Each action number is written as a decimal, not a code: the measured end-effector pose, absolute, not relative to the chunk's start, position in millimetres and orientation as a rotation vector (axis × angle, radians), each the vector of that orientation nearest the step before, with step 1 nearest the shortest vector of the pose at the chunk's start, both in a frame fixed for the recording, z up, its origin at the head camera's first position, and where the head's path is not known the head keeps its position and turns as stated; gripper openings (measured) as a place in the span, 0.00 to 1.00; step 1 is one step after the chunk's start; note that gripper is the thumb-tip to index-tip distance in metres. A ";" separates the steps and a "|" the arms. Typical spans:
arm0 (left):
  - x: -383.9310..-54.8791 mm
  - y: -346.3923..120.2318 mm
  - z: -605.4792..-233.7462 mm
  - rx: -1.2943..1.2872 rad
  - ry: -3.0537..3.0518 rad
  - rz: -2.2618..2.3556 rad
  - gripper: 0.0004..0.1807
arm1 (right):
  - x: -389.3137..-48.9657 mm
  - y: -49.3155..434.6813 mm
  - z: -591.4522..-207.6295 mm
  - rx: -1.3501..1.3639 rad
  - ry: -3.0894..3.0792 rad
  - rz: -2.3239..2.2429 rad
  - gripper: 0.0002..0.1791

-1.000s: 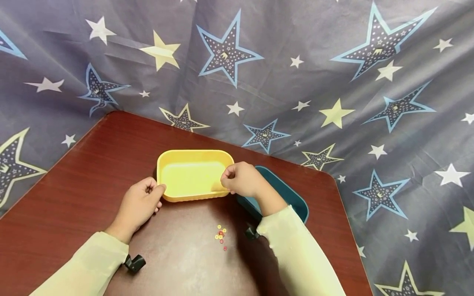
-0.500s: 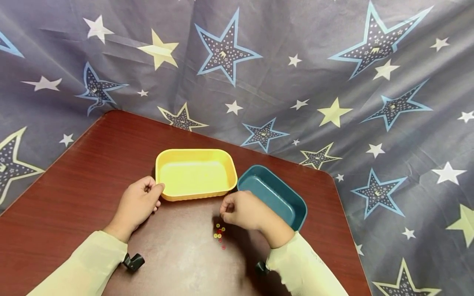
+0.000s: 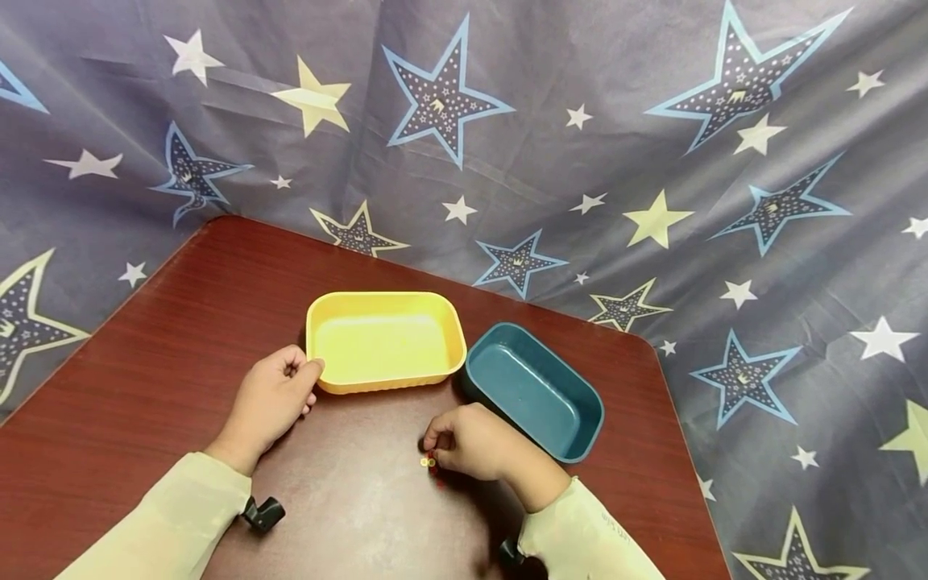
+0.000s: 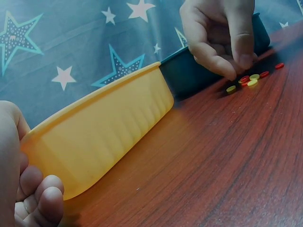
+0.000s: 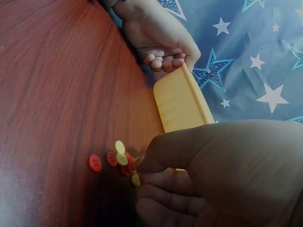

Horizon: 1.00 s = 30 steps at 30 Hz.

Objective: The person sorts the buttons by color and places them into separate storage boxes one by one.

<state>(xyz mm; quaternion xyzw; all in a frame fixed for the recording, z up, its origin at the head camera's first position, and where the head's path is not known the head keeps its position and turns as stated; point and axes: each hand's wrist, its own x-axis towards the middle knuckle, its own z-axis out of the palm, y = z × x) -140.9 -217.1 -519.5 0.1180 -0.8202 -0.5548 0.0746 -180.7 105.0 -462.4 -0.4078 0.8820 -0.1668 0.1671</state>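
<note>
The left hand (image 3: 271, 399) grips the near left corner of a yellow plastic tub (image 3: 391, 383), thumb over the rim and fingers against its outer wall. Inside, the tub's pale floor shows in the head view. My right hand (image 3: 474, 447) hovers low over a small cluster of red and yellow buttons (image 5: 121, 158), its thumb and fingers bent with a gap between them. Fingertips are right at the buttons and partly hide them in the head view. From the left wrist, yellow buttons (image 4: 253, 82) and red buttons (image 4: 264, 74) lie on the table under that hand.
A dark teal tub (image 3: 536, 395) stands angled just right of the yellow one, behind the right hand. Both rest on a reddish-brown wooden table (image 3: 239, 282). A grey star-patterned curtain (image 3: 551, 161) hangs along its far edges.
The right hand has left the yellow tub's right end and come down toward me to the buttons, uncovering the teal tub. The left hand keeps its grip.
</note>
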 end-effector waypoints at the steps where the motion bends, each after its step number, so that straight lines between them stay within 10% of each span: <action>1: -140.9 -216.9 -519.4 0.354 -2.462 -1.665 0.21 | -180.5 105.4 -463.6 -1.171 2.510 -0.474 0.07; 30: -138.1 -214.1 -517.5 0.333 -2.507 -1.632 0.23 | -179.5 109.4 -470.8 -1.195 2.523 -0.481 0.09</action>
